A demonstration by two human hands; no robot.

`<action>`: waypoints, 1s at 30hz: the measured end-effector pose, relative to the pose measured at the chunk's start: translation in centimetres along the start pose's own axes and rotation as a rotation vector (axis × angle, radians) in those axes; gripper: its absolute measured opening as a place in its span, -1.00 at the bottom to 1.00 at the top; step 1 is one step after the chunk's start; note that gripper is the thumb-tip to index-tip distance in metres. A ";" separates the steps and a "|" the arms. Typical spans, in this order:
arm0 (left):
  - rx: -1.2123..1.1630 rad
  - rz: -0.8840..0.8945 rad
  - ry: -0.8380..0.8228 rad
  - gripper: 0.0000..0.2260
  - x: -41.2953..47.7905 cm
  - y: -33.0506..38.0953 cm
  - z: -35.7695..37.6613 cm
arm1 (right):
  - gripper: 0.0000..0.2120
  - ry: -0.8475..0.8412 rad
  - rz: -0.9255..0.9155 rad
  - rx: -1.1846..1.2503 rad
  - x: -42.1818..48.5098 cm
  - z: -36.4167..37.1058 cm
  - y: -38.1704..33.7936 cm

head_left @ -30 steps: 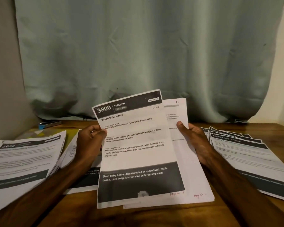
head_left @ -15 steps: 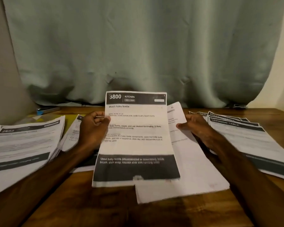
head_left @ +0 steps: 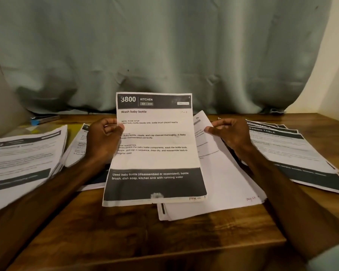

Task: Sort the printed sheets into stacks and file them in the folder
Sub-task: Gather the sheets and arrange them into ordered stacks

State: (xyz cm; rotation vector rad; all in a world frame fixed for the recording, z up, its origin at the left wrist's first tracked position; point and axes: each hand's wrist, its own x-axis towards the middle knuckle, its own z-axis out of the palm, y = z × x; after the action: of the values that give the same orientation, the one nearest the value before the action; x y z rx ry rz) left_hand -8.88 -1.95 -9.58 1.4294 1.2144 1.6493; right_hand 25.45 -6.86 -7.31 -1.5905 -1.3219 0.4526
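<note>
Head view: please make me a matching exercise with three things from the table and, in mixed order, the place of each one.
Things: 1 KITCHEN sheet; 2 DRESSING TABLE stack; 3 blue-tipped tool.
Places: a at the back left, near the curtain; b held up by the left hand; c lying on the table, right side.
Pairs: 1-b, 2-c, 3-a.

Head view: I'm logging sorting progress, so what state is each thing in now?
White printed sheet headed 3800 KITCHEN: held upright, facing the camera.
Left hand: pinches that sheet's left edge.
Loose white pages: lying askew on the wooden table, top edge lifted.
Right hand: pinches those pages' top edge.
Left paper stack: fanned, lying flat.
Right DRESSING TABLE stack: fanned, lying flat.
</note>
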 end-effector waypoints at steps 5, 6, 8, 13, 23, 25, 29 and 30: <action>-0.001 -0.010 0.009 -0.93 0.1 0.2 -0.1 | -0.74 0.033 -0.096 -0.124 0.1 0.0 -0.7; 0.009 -0.012 0.006 -0.93 0.0 0.2 -0.1 | -0.75 0.035 -0.133 -0.168 -0.2 0.1 -0.8; 0.011 -0.009 -0.008 -0.91 -0.1 0.2 -0.2 | -0.78 0.085 -0.224 -0.230 -0.1 0.6 -0.5; -0.068 -0.008 -0.052 -0.87 -0.5 0.6 0.2 | -0.82 0.230 -0.328 0.104 0.4 1.4 -1.3; -0.240 -0.079 -0.070 -0.74 -0.7 0.8 1.0 | -0.88 -0.010 -0.181 0.689 -2.6 3.9 -4.6; -0.259 -0.106 -0.090 -0.73 -0.7 0.8 1.1 | -0.88 -0.058 -0.180 0.676 -2.7 4.3 -4.4; -0.235 -0.145 -0.114 -0.75 -0.9 0.7 1.0 | -0.78 -0.127 -0.106 0.578 -2.1 4.1 -4.0; -0.214 -0.148 -0.109 -0.79 -0.9 0.8 0.8 | -0.73 -0.146 -0.091 0.550 -1.9 3.8 -3.8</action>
State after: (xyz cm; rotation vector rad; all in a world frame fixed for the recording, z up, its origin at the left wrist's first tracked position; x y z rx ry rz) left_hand -7.80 -2.84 -9.24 1.2497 1.0233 1.5293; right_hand 19.85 -7.19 -6.35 -1.0520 -1.2341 0.8090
